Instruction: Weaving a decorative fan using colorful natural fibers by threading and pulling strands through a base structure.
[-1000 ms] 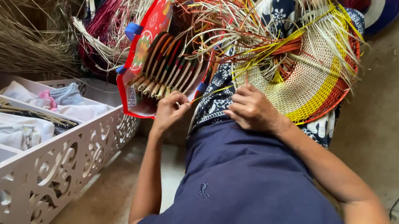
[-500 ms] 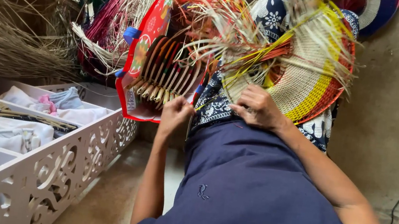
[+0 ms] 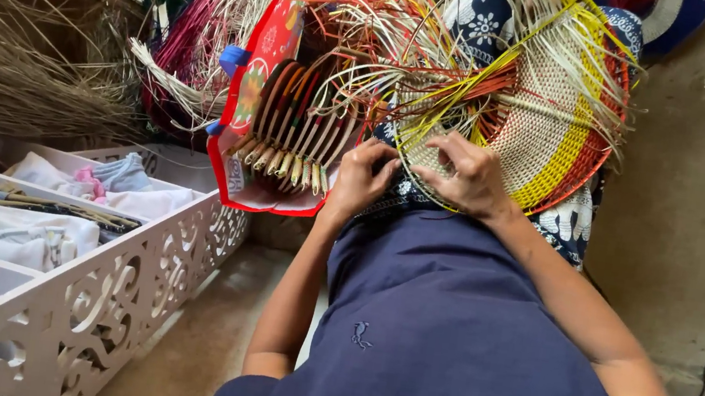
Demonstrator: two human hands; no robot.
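While both hands work at the near rim of the woven fan (image 3: 544, 123) on the lap, the left hand (image 3: 362, 177) pinches loose strands and the right hand (image 3: 464, 175) curls closed on the weave. Weaving step in hand, by my judgement; next move calls for tucking one strand snug. Red bag (image 3: 264, 77) of handles lies farther left.

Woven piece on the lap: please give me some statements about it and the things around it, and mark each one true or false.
1. Both hands touch the woven piece. True: the left hand and right hand rest at its near edge.
2. The woven piece is all one colour. False: it has cream, yellow and orange-red bands.
3. The red bag holds curved sticks. True.
4. The white carved box lies to the person's right. False: it is on the left.
5. The left hand grips the red bag. False: it is at the weaving.
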